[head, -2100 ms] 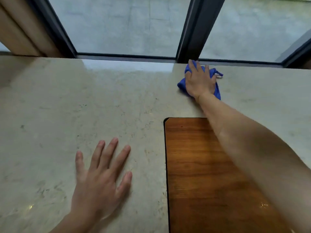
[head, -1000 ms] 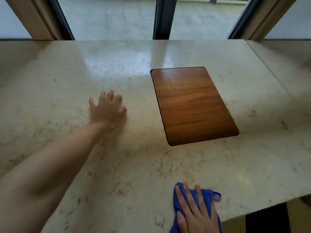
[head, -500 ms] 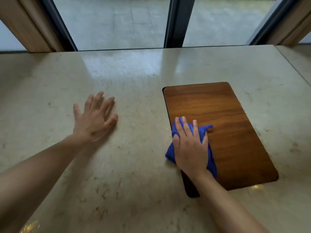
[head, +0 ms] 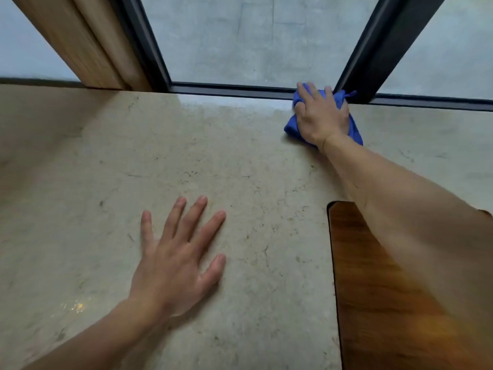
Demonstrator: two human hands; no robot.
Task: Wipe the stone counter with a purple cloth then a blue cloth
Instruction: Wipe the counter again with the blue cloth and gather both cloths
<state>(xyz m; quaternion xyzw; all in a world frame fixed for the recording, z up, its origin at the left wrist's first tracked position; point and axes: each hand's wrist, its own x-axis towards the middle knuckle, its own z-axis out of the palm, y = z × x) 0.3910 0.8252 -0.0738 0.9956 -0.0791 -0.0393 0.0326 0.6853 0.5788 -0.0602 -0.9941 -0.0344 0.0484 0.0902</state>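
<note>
A bunched blue cloth (head: 291, 128) lies at the far edge of the beige stone counter (head: 240, 169), touching the dark window frame. My right hand (head: 321, 120) presses down on it with the arm stretched forward, fingers curled over the cloth. My left hand (head: 176, 260) rests flat on the counter nearer to me, fingers spread, holding nothing. No purple cloth is in view.
A brown wooden inset panel (head: 373, 289) sits in the counter at the lower right, partly under my right arm. A black window frame (head: 226, 88) with a vertical post (head: 378, 46) borders the far edge. A wooden pillar (head: 88, 46) stands at the back left.
My right hand has pushed the blue cloth from the wooden panel forward to the counter's far edge by the window. The left hand stays flat on the stone.
</note>
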